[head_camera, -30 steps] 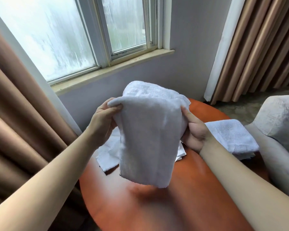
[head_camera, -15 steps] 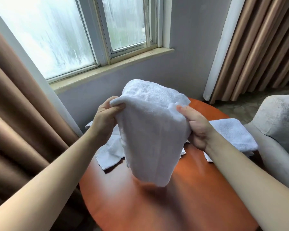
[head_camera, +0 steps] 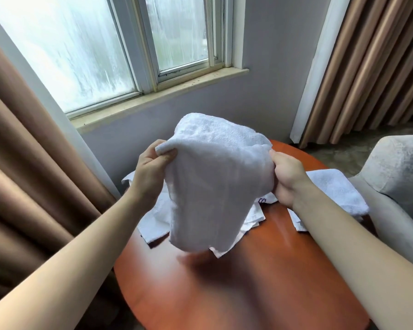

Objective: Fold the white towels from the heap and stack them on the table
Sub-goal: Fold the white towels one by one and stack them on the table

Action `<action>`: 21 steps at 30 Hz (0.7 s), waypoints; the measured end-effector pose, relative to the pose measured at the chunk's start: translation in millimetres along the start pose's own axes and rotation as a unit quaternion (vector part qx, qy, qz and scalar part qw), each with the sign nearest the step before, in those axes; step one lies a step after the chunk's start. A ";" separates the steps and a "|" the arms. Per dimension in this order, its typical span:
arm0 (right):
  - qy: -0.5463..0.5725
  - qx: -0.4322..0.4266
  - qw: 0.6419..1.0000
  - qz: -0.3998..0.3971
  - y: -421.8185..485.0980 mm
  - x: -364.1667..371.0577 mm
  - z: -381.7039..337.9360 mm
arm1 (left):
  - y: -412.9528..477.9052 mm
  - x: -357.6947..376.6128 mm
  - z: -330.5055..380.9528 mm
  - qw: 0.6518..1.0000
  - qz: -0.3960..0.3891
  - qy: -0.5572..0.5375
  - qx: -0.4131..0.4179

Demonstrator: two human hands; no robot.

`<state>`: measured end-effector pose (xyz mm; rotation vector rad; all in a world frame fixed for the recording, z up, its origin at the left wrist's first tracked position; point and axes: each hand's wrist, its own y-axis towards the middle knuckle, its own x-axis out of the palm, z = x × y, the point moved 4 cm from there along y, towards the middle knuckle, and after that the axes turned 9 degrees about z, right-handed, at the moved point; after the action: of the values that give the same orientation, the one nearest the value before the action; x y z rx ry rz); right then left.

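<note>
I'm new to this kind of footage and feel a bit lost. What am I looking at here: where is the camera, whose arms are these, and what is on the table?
No machine here: a camera worn on a person's head looks forward and down, so the two bare arms are that person's own. The left hand and right hand grip the top of a white towel, one at each side, holding it up above a round reddish table. Behind it on the table lies a loose heap of towels, and at the right edge a flat towel. A grey armchair stands to the right.
</note>
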<state>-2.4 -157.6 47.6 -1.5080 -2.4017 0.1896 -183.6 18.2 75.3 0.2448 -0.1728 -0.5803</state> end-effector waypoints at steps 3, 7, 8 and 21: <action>0.018 0.009 1.000 -0.016 -4.2 3.8 -2.1 | -1.5 3.7 -1.2 1.000 0.014 0.005 -0.008; 0.009 0.004 0.992 -0.125 -7.2 1.6 -9.6 | -0.3 4.3 -0.4 0.999 0.027 0.016 -0.020; -0.003 -0.009 0.989 -0.147 -6.4 -0.2 -11.7 | 0.5 3.7 0.6 0.999 0.030 0.024 -0.020; -0.126 -0.163 0.971 -0.126 -2.2 -20.4 -38.3 | 3.6 5.4 -1.5 0.997 0.027 0.072 0.004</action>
<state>16.3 -178.7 80.8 -1.3525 -2.9167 -0.0797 -177.0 18.3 75.4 0.2874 -0.0426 -0.5061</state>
